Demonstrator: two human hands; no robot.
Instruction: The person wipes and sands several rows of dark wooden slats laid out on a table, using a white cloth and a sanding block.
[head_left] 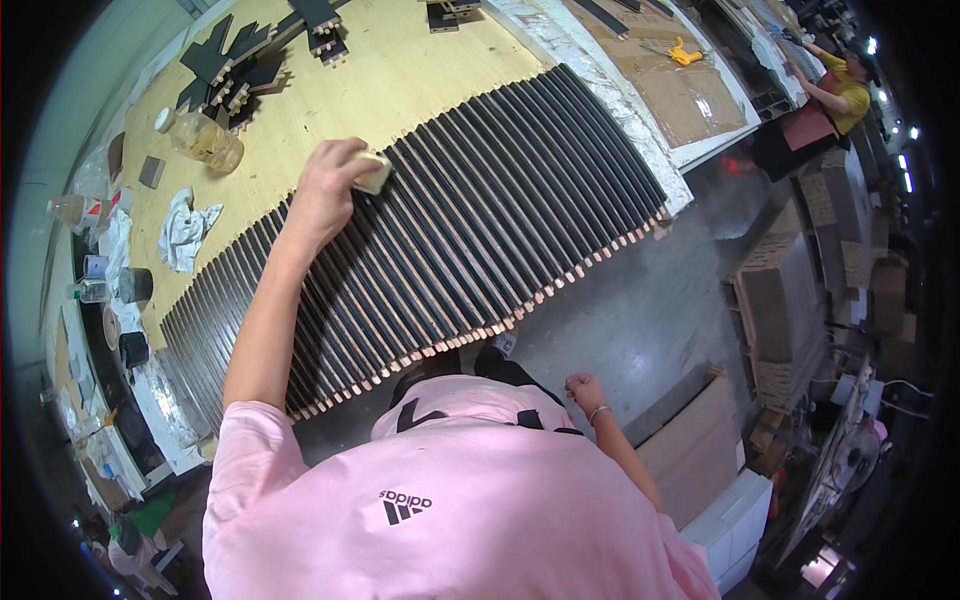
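On the bench point(420, 80), dark slats point(480, 220) lie in a long row. Left hand point(330, 185) grips a pale pad point(375, 172), pressing it onto the slats at its two o'clock. Right hand point(583, 388) hangs off the bench at five o'clock, clenched, holding nothing, well apart from the pad.

A pale wooden table point(420, 70) carries a long row of dark slats point(480, 230) set side by side. Also on it: black cross-shaped pieces point(225, 65), a clear jar point(205, 140), and what appears to be a crumpled white rag point(185, 230).
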